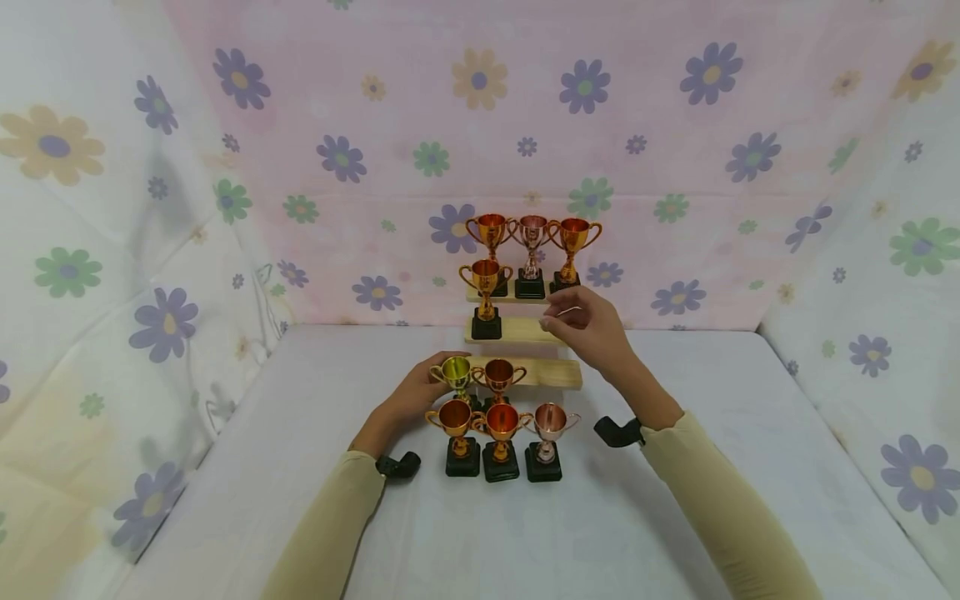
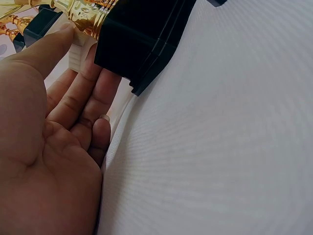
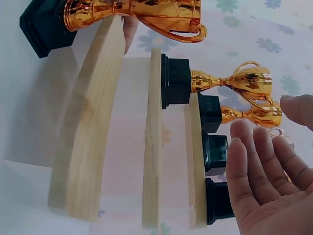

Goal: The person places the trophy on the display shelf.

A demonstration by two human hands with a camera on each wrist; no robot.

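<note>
My right hand (image 1: 592, 329) hovers beside the right end of a three-step wooden stand, fingers loosely bent with nothing between them. It is just in front of a gold trophy (image 1: 574, 236) on the top step. A rose-gold trophy (image 1: 532, 236) and another gold trophy (image 1: 492, 229) share that step. One gold trophy (image 1: 486, 277) stands at the left of the middle step (image 1: 525, 331). Low on the left, my left hand (image 1: 420, 390) pinches the end of the lowest step (image 2: 75, 58) between thumb and fingers, beside a yellow-gold trophy (image 1: 456, 372).
Before the stand, a copper-coloured trophy (image 1: 498, 377) is next to the yellow-gold one. Nearer still is a row of three: two orange-gold trophies (image 1: 502, 422) and a rose-gold trophy (image 1: 551, 421), all on black bases. Flowered cloth (image 1: 480, 150) hangs behind the white table (image 1: 600, 533).
</note>
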